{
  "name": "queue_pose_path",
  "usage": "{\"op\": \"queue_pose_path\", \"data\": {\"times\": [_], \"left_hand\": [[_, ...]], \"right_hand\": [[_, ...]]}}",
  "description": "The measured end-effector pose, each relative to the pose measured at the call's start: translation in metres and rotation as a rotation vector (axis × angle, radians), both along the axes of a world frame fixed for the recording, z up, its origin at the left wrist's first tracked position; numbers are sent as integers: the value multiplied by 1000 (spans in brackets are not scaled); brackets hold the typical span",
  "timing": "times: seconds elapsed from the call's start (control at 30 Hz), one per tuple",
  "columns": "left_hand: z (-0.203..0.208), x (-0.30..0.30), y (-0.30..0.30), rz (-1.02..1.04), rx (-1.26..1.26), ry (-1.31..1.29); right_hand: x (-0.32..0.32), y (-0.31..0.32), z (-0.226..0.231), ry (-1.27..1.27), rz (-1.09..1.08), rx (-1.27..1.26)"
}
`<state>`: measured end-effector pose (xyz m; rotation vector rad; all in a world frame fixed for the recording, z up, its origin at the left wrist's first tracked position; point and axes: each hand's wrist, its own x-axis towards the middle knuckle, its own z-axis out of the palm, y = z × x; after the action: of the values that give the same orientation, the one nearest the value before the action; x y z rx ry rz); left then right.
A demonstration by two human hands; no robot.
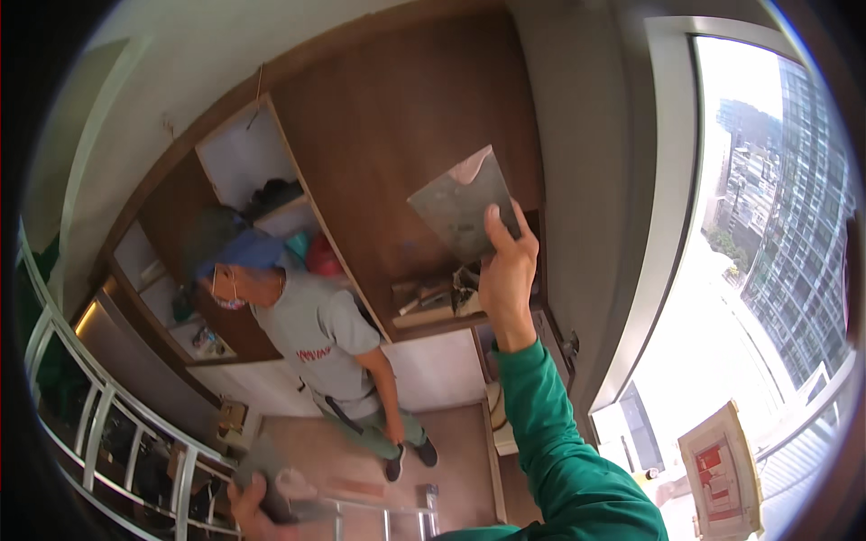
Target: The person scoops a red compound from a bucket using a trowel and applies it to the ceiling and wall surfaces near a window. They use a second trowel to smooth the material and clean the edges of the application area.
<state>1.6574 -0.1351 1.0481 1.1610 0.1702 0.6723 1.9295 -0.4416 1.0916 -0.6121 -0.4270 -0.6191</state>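
My right hand, in a green sleeve, is raised and grips a flat grey metal trowel blade smeared with pale plaster, held up against a dark brown wall panel. Low at the bottom edge, my left hand holds a grey flat board carrying a pinkish smear of plaster. Both hands are closed on their tools.
Another person in a grey shirt and blue cap stands below by open brown shelving. A metal railing curves along the left. A big window fills the right, with a red-and-white box near it.
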Motion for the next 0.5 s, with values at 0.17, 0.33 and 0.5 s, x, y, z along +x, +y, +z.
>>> {"op": "queue_pose_path", "data": {"times": [0.17, 0.33, 0.5], "left_hand": [[34, 103, -58, -468, -37, -68], [45, 163, -94, -647, -262, -96], [25, 179, -111, -522, -111, -83]], "right_hand": [[-67, 23, -52, 119, 173, -86], [-106, 44, -60, 229, 193, -92], [-121, 67, -62, 204, 305, -83]]}}
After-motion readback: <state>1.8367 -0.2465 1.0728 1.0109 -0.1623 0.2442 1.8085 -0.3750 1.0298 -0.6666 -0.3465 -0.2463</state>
